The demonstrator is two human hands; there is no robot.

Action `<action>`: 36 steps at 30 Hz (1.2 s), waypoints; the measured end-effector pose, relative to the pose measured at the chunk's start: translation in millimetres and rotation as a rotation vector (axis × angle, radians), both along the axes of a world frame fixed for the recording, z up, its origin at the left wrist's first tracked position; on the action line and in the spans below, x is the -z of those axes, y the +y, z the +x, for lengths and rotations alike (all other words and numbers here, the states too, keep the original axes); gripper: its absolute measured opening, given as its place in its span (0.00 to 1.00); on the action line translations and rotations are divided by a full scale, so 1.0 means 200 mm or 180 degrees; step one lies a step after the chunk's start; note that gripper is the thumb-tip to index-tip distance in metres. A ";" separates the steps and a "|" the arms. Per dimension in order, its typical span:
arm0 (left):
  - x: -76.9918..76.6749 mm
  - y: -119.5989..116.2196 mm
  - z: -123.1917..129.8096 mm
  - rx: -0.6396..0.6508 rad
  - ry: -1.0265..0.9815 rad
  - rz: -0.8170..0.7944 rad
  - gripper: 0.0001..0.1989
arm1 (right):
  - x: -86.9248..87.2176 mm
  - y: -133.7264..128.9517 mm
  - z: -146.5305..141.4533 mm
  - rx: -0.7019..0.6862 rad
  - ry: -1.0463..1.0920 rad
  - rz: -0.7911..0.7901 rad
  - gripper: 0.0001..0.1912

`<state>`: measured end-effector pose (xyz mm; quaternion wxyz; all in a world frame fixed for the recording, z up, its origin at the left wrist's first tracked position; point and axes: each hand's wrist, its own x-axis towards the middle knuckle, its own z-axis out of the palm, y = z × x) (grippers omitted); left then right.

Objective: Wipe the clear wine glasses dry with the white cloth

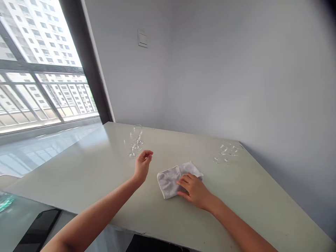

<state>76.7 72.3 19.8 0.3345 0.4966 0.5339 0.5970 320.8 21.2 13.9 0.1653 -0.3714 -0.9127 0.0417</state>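
A folded light grey cloth (169, 182) lies on the pale table in front of me. My right hand (195, 189) is on its right part, fingers bent over the top and thumb at the near edge; the fabric under the palm is hidden. To the left, my left hand (143, 166) is held above the table with its fingers curled towards the thumb. Nothing shows between those fingertips. Just behind that hand, several clear stemmed glasses (137, 138) stand upright in a row, the nearest close to my wrist.
More clear glasses (225, 152) stand at the table's far right, near the wall. The glossy table (86, 175) meets walls at the back and right. A dark flat device (38, 229) and a greenish transparent object (5, 201) lie at lower left. A large window (42, 94) is beyond.
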 end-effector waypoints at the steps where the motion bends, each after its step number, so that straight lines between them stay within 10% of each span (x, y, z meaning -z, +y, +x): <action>1: 0.02 0.00 -0.05 -0.0236 -0.0122 -0.0042 0.07 | 0.02 0.02 0.01 -0.0059 -0.0084 0.0056 0.14; 5: 0.09 0.03 -0.24 -0.1238 -0.0552 -0.0402 0.13 | 0.08 0.05 0.00 -0.0116 -0.0382 0.0437 0.10; 9: 0.09 0.13 -0.36 -0.1222 -0.0437 -0.0561 0.25 | 0.07 0.06 -0.06 -0.0060 -0.0195 0.0522 0.13; 17: 0.07 0.27 -0.39 -0.0889 -0.0205 -0.0631 0.31 | -0.20 0.25 0.06 0.1426 0.3897 -0.1613 0.15; 22: 0.03 0.18 -0.26 -0.0846 0.0076 -0.0359 0.25 | -0.17 0.27 0.12 0.1386 0.5044 -0.2636 0.14; 30: -0.02 0.08 0.15 0.0012 0.1391 0.0099 0.26 | -0.08 0.19 0.07 0.1551 0.5524 -0.1844 0.10; 36: 0.09 0.04 0.29 0.0227 0.2174 0.0463 0.26 | -0.12 0.08 -0.02 0.1078 0.5060 -0.2242 0.09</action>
